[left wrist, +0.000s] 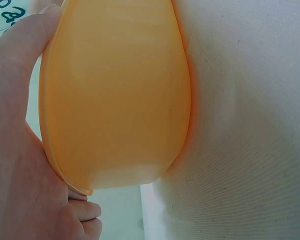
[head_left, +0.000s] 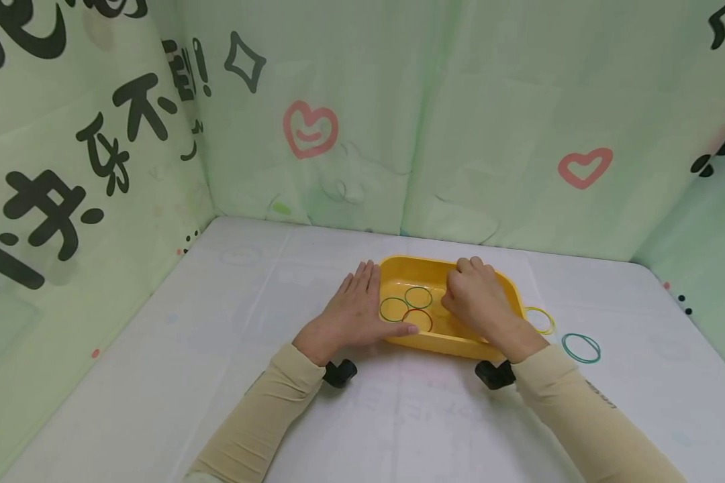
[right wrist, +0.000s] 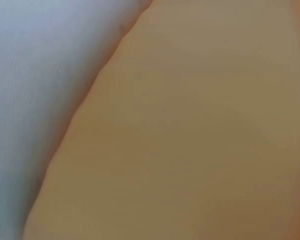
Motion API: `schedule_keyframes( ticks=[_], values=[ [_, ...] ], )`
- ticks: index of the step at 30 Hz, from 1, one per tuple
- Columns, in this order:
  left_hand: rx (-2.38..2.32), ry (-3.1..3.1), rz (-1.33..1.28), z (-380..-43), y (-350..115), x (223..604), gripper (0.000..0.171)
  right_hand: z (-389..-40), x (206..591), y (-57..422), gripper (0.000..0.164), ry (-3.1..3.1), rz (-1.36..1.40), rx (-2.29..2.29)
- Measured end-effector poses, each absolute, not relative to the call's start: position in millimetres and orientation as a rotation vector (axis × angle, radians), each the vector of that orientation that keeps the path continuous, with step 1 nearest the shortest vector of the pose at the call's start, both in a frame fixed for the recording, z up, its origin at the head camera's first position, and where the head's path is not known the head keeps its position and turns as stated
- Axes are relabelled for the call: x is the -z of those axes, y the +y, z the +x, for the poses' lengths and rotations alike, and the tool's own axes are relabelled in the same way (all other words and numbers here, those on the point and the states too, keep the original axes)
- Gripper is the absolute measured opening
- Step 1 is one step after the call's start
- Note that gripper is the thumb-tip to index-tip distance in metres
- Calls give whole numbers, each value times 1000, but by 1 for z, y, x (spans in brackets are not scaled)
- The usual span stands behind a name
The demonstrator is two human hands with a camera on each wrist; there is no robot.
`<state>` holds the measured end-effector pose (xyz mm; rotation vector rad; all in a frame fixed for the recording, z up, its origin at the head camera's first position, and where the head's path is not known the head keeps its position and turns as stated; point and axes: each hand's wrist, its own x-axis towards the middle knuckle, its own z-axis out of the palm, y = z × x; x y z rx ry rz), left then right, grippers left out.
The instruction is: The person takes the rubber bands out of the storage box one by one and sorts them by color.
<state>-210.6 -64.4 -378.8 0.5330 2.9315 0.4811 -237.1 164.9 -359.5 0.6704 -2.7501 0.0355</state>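
Note:
A yellow plastic tray (head_left: 447, 343) with rounded corners stands on the table. My left hand (head_left: 359, 305) lies against its left end, fingers straight along the side and thumb across the front rim; the left wrist view shows the tray's outer wall (left wrist: 120, 100) close by. Inside, thin loops like rubber bands lie flat: a green loop (head_left: 419, 288), another green loop (head_left: 393, 298) and a red loop (head_left: 417, 309) overlapping near it. My right hand (head_left: 480, 295) is over the tray's right half with curled fingers; I cannot tell whether they hold anything. Its wrist view shows mostly yellow tray wall (right wrist: 180, 125).
Right of the tray, a yellow loop (head_left: 544, 320) lies against its side, and a teal loop (head_left: 581, 348), seemingly doubled, lies farther right on the white tabletop (head_left: 399, 416). Pale green printed curtains (head_left: 435, 134) enclose the table's back and sides. Black wrist devices (head_left: 340, 373) show below both wrists.

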Motion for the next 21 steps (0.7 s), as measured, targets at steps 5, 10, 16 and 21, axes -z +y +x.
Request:
schedule_keyframes(
  ticks=[5,10,16,21],
  values=[
    [-472,2934,529,-210,-65,379,129,-237,354,168,18,-2797,635,14],
    [-477,2927,530,-210,-65,378,129,-236,351,172,19,-2792,624,31],
    [-476,2930,535,-210,-65,379,129,-233,349,179,21,-2748,638,12],
    [-474,2926,533,-209,-64,378,129,-232,347,186,20,-2715,650,-23]
  ],
)
